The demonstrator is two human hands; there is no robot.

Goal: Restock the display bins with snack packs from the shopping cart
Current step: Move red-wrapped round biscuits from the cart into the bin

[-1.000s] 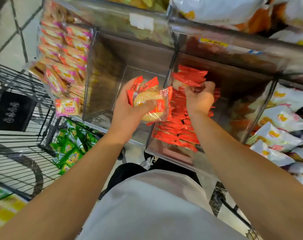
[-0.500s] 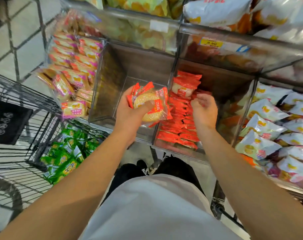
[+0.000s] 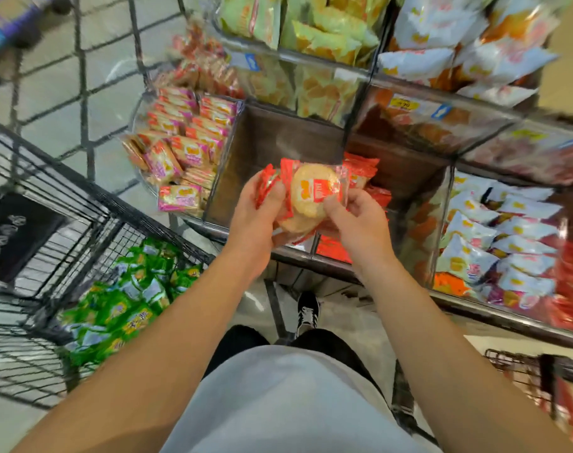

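My left hand [image 3: 254, 212] grips a small stack of red snack packs [image 3: 306, 194] with round pale crackers showing through clear windows. My right hand [image 3: 355, 220] pinches the front pack of that stack at its lower right corner. Both hands hover over the front rim of the clear display bins. Behind them stands a bin of matching red packs [image 3: 363, 173]; to its left an empty clear bin [image 3: 262, 152]. The black wire shopping cart [image 3: 82, 204] at the left holds green snack packs [image 3: 125, 308].
A bin of pink packs [image 3: 183, 148] stands left of the empty bin. White and orange bags [image 3: 494, 237] fill the bins at the right; green and white bags lie on the upper shelf. A second cart's edge [image 3: 520, 364] shows at lower right.
My right hand has left the bin of red packs and come back to the stack in my left hand, now pinching its front pack. The view has tilted down and left.
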